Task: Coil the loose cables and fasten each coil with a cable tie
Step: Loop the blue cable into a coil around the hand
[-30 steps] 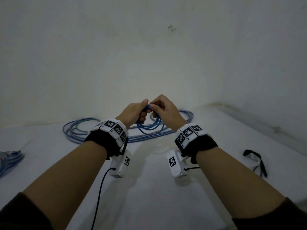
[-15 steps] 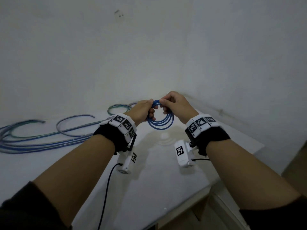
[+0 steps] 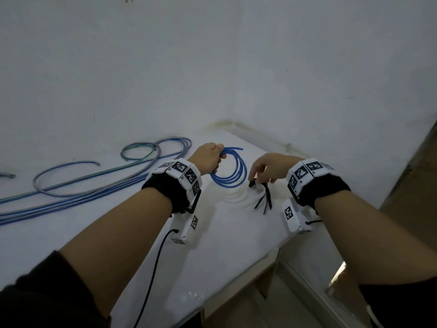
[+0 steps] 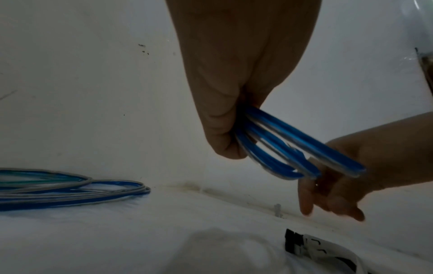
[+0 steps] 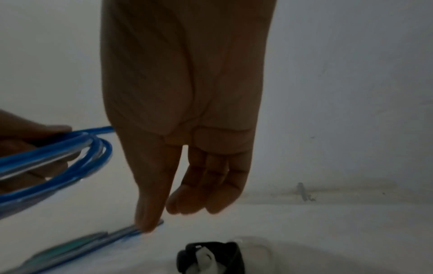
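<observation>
My left hand (image 3: 209,158) grips a small blue cable coil (image 3: 230,172) of several loops and holds it above the white table (image 3: 224,245). The left wrist view shows the fingers (image 4: 225,133) curled round the loops of the coil (image 4: 293,148). My right hand (image 3: 264,169) hangs to the right of the coil, fingers loose and pointing down, holding nothing. Just below it a bundle of black cable ties (image 3: 261,194) lies on the table. In the right wrist view the fingertips (image 5: 182,205) hover above the tie bundle (image 5: 211,257), apart from it.
Long loose blue and green cables (image 3: 94,185) lie along the table's left and back side, near the wall (image 3: 212,67). The table's front right edge (image 3: 267,259) drops to the floor. A black lead (image 3: 151,275) hangs from my left wrist camera.
My right hand has let go of the coil and moved right and down over the black ties. My left hand alone keeps hold of the coil.
</observation>
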